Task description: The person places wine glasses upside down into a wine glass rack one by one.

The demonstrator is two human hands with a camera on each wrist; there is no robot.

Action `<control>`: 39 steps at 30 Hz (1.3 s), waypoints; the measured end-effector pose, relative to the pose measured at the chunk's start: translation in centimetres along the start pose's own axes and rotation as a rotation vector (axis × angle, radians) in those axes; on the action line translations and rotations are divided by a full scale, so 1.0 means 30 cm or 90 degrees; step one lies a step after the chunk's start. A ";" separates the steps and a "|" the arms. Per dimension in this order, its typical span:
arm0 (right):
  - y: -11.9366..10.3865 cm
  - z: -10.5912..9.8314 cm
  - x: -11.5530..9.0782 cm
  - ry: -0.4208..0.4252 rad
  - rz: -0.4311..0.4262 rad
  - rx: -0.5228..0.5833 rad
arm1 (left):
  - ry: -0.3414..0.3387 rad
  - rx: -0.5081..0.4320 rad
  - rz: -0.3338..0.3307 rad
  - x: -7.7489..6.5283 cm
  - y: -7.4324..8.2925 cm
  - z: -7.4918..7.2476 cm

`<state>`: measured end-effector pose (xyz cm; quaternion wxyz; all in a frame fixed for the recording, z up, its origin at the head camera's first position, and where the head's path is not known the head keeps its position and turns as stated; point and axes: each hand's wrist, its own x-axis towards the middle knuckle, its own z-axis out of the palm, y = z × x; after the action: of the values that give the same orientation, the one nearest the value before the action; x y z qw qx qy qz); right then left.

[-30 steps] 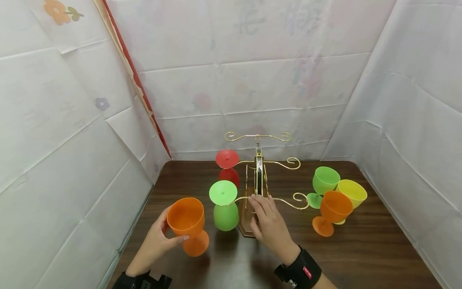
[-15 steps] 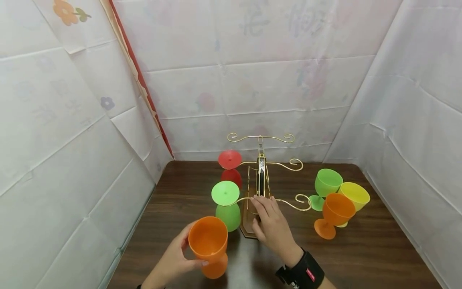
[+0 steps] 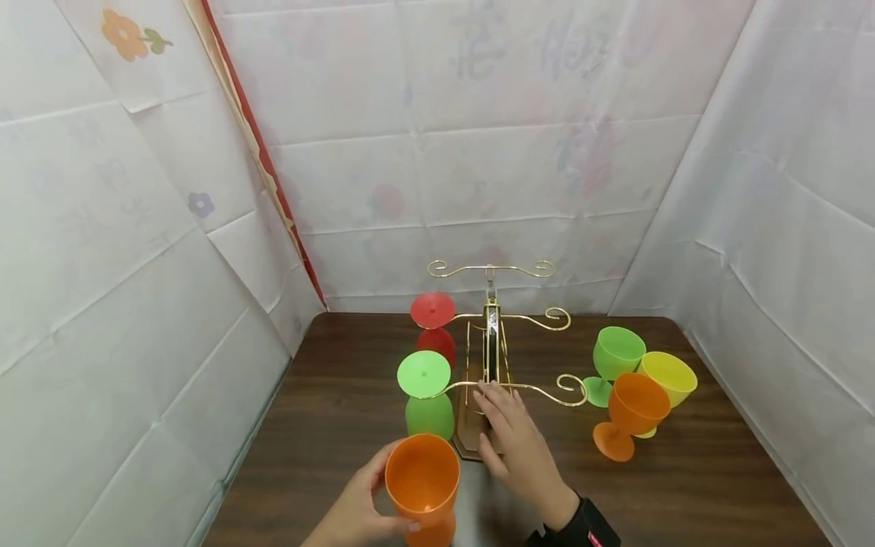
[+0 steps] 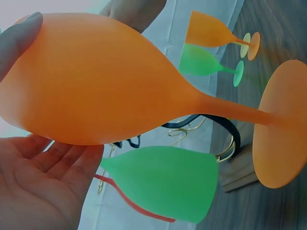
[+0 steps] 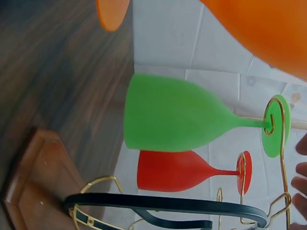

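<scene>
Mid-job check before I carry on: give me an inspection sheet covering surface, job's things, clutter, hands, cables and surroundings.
Surface: dark wood-grain table.
Job's things: held orange goblet, mouth up; gold rack, with hanging green goblet and hanging red goblet upside down on its left; standing green goblet, yellow goblet and second orange goblet at right.
Clutter: nothing seen.
Hands: left hand grips the held orange goblet; right hand has fingers at the gold rack's lower arm, contact unclear.
Cables: nothing seen.
Surroundings: white sheeting behind and on both sides, faintly printed.
</scene>
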<state>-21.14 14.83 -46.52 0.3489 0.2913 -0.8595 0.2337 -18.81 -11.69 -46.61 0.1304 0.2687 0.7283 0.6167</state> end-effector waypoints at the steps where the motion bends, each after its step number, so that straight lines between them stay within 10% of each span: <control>1: -0.005 -0.001 -0.011 0.000 -0.002 0.015 | -0.004 0.000 0.005 0.000 -0.003 0.004; 9: -0.027 -0.005 -0.086 -0.015 -0.010 0.114 | -0.003 -0.001 -0.019 0.001 -0.007 0.025; 25: -0.015 0.018 -0.174 -0.073 -0.002 0.490 | -0.003 -0.012 0.083 0.035 -0.054 0.089; 31: -0.044 0.018 -0.170 -0.147 0.115 0.699 | 0.010 -0.008 0.061 0.050 -0.059 0.113; 39: -0.092 0.010 -0.163 -0.219 0.351 0.743 | 0.014 -0.003 0.095 0.067 -0.058 0.145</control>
<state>-16.56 14.30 -49.75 -0.0804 0.2348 -0.6783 0.6917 -18.60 -7.13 -48.91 0.0765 0.3149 0.7060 0.6297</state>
